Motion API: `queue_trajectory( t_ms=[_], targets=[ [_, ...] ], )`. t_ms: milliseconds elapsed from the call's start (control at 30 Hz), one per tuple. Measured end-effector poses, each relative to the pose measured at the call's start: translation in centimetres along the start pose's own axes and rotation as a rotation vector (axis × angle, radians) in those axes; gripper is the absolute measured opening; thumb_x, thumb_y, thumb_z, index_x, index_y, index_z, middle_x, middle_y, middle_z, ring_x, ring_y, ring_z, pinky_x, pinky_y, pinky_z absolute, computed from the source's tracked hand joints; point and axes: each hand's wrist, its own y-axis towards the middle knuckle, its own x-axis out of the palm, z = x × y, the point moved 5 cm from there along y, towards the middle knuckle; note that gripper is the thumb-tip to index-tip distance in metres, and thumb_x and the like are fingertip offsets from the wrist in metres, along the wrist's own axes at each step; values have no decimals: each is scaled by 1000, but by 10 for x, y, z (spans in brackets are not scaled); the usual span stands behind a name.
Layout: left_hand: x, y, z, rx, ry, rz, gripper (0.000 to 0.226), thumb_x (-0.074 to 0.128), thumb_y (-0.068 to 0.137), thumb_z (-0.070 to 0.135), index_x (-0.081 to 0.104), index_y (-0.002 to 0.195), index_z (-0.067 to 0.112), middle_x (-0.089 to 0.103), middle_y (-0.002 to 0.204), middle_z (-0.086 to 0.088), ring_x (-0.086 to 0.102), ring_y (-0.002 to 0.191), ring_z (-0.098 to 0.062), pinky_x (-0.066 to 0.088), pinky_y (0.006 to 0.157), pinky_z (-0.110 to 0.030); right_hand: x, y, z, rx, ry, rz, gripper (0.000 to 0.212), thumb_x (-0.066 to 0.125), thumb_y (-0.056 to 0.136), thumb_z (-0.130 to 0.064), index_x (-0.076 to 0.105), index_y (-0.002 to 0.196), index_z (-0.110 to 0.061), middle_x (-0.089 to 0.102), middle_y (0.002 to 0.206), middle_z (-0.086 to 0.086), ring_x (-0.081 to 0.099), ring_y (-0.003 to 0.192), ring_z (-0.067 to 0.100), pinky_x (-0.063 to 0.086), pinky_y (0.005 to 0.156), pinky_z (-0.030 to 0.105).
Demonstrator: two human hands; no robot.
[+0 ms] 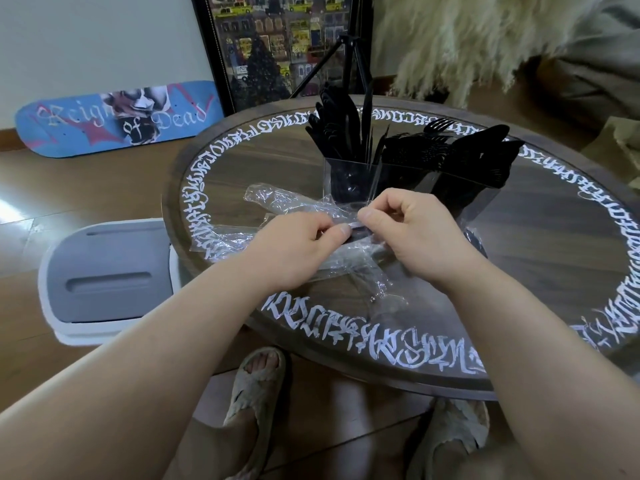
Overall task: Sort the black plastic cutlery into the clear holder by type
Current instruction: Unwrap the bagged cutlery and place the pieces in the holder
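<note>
Head view: we pinch a clear wrapper (349,237) between left hand (298,251) and right hand (412,233), just before the clear holder (353,181), with bare counter (540,258) rightward.

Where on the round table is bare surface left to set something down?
Bare wood lies right of the clear holder, inside the white lettering ring, and left of the holder. Crowded: the near centre, where both hands work the plastic wrappers.

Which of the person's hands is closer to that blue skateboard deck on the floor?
Left. The left hand pinches the clear wrapper on the side toward the skateboard deck; the right hand is farther across the table, in front of the clear holder.
</note>
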Motion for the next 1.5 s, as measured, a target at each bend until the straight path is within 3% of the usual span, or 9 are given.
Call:
queue_trajectory(
  t_ms=[100,233,500,700,900,1033,1133,1300,1500],
  targets=[
    [2,0,2,6,12,5,38,40,93,54,57,79,24,50,63,8,49,63,-10,41,60,-32,0,0,-1,-5,-20,-7,18,70,82,-32,62,73,-18,58,62,-11,47,51,1,36,49,16],
    [3,3,2,8,47,25,31,42,93,53,59,88,27,52,67,10,49,65,-7,37,59,-28,2,-1,-1,-9,-97,-22,19,74,77,-32,60,75,-19,61,72,-6,56,70,12,46,64,27],
    [2,4,4,-6,40,82,30,46,95,47,61,85,23,54,65,7,51,63,-9,38,57,-29,-3,0,9,86,-37,25,24,52,82,-6,56,87,-29,67,82,5,69,66,18,59,66,43],
    [-6,3,3,-31,-9,124,35,45,97,44,47,66,27,46,56,8,44,55,-6,30,53,-25,-18,5,17,175,132,170,26,50,85,-2,61,89,-26,70,71,4,63,53,12,54,58,34],
    [-4,3,4,-42,-12,113,35,45,97,44,54,74,20,48,60,6,46,58,-10,36,56,-28,-25,3,19,142,-138,270,9,60,85,-17,59,86,-25,62,70,-7,60,74,14,47,69,27],
    [-4,4,0,-65,7,133,38,44,97,43,57,78,13,48,58,5,47,58,-11,38,57,-29,-32,-3,-2,1,-172,416,4,63,83,-21,61,79,-23,61,77,-8,54,71,7,42,69,22],
    [-5,4,-2,-88,15,166,37,45,97,43,54,73,16,49,57,5,48,58,-11,39,58,-29,-19,-7,-11,-52,-162,313,9,63,84,-22,65,75,-22,62,68,-13,55,65,3,44,66,18],
    [-5,3,1,-107,-19,203,38,44,97,42,48,66,21,48,57,6,48,58,-11,37,56,-29,-2,-4,-3,0,-226,133,12,58,90,-24,69,93,-26,60,78,-20,59,81,6,46,76,24],
    [-5,1,7,-68,-42,180,44,35,101,38,54,76,6,62,75,-10,54,69,-22,44,67,-35,-8,2,8,135,69,130,15,57,88,-18,69,82,-24,70,81,-1,54,59,12,49,61,29]
  ],
)
